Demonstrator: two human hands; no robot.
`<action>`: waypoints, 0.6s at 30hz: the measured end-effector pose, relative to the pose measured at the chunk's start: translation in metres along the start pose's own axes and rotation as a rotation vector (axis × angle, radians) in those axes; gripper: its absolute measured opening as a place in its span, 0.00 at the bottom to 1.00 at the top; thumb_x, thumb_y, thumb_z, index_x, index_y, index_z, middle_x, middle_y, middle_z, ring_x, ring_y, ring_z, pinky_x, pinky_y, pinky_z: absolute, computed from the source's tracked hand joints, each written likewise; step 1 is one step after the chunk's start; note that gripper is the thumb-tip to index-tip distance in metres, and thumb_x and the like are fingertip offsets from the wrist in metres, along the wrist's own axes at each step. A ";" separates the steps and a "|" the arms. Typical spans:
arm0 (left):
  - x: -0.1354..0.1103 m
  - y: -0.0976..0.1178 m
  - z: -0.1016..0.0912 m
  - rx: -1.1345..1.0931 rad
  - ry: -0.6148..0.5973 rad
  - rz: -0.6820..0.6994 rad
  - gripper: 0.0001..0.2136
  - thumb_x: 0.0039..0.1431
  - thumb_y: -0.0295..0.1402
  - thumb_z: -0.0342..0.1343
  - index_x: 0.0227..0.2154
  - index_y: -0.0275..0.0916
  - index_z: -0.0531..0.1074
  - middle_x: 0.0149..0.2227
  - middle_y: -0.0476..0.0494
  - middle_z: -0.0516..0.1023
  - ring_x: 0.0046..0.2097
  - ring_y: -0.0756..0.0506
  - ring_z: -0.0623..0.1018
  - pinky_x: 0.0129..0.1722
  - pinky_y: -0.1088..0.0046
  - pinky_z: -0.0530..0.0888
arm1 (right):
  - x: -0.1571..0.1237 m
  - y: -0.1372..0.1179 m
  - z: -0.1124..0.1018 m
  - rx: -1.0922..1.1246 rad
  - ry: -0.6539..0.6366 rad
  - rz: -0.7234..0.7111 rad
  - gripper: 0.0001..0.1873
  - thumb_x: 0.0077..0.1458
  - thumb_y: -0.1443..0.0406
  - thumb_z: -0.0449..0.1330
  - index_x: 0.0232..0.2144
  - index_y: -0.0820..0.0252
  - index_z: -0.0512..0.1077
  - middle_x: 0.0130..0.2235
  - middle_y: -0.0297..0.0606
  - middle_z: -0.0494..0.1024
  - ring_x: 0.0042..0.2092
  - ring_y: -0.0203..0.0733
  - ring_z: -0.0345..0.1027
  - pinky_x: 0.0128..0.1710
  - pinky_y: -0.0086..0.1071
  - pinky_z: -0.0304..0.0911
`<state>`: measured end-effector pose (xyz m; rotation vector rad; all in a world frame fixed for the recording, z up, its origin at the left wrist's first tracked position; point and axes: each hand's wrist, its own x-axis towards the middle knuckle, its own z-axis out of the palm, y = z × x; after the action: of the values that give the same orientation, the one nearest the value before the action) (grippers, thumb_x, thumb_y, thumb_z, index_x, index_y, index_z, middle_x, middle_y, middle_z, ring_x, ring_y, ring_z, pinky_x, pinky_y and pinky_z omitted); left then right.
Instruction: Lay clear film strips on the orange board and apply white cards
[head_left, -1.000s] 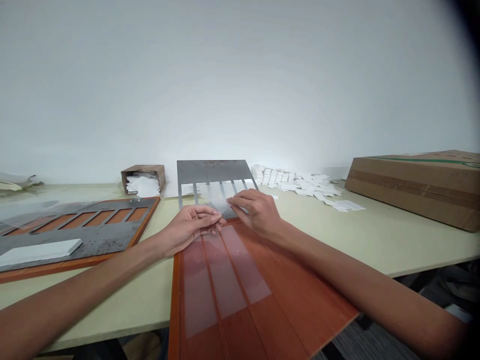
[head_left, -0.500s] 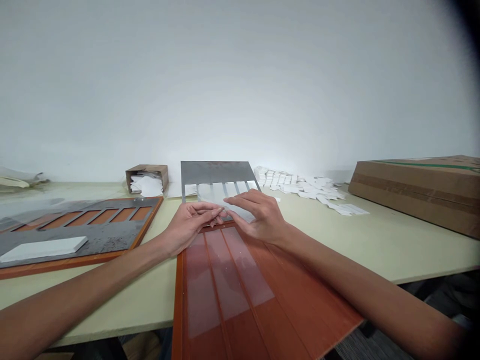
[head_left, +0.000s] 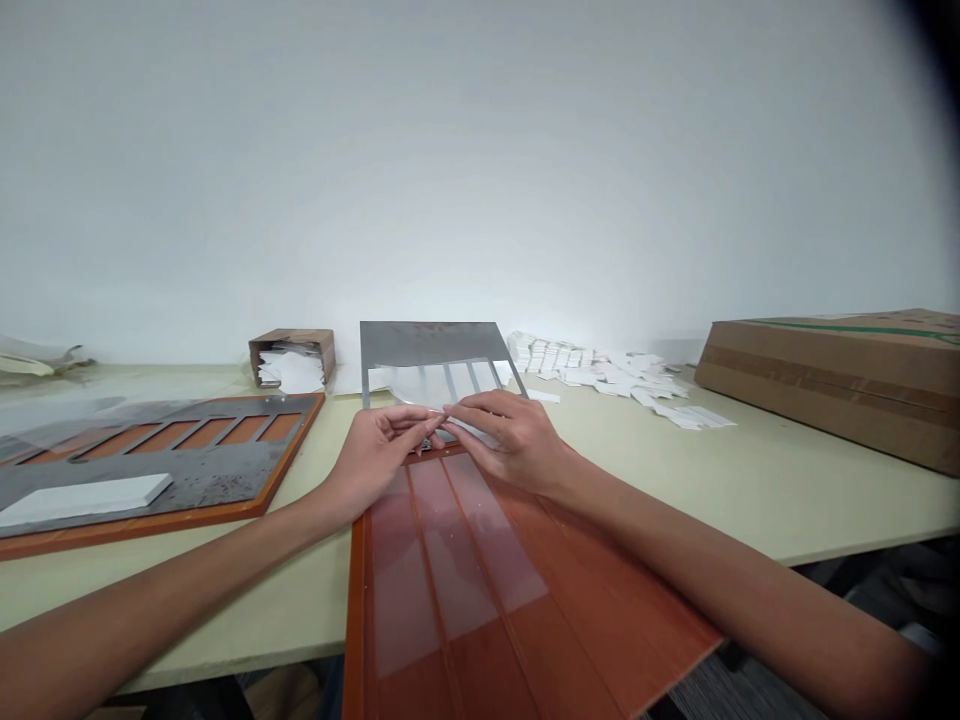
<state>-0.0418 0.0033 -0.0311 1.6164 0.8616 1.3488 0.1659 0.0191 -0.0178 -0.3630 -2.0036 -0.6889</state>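
Note:
An orange grooved board [head_left: 525, 610] lies in front of me and overhangs the table's near edge. Three clear film strips [head_left: 442, 560] lie on its left half. A grey metal stencil with slots [head_left: 427, 345] covers the board's far end. My left hand [head_left: 375, 455] and my right hand [head_left: 510, 440] meet at the stencil's near edge. Both pinch a thin clear film sheet [head_left: 427, 385], which is lifted off the stencil and curls upward.
A second orange board with a grey slotted stencil [head_left: 150, 455] and a white block [head_left: 75, 497] lies to the left. A small open carton of white slips [head_left: 292, 358] stands at the back. Loose white slips [head_left: 615, 378] and a big cardboard box [head_left: 832, 375] are to the right.
The clear film sheet lay flat under my fingers on the stencil; now both hands pinch its near edge and it has risen off the stencil. The hands drew closer together.

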 end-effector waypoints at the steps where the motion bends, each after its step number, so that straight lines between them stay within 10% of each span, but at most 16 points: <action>1: -0.001 0.000 0.000 0.006 -0.006 0.016 0.14 0.56 0.43 0.68 0.38 0.37 0.82 0.32 0.44 0.82 0.37 0.46 0.80 0.43 0.70 0.78 | 0.000 0.000 0.000 -0.004 -0.012 -0.002 0.07 0.64 0.68 0.61 0.42 0.64 0.78 0.38 0.41 0.83 0.36 0.40 0.77 0.33 0.31 0.69; 18: -0.010 0.001 0.004 0.190 -0.051 0.127 0.10 0.63 0.39 0.61 0.39 0.40 0.82 0.34 0.47 0.82 0.39 0.47 0.80 0.44 0.73 0.79 | -0.004 -0.008 0.000 -0.136 -0.252 -0.069 0.12 0.67 0.69 0.53 0.37 0.66 0.76 0.29 0.38 0.75 0.29 0.37 0.65 0.27 0.32 0.54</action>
<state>-0.0399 -0.0069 -0.0350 1.8718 0.8913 1.3390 0.1640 0.0125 -0.0236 -0.4828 -2.2215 -0.8606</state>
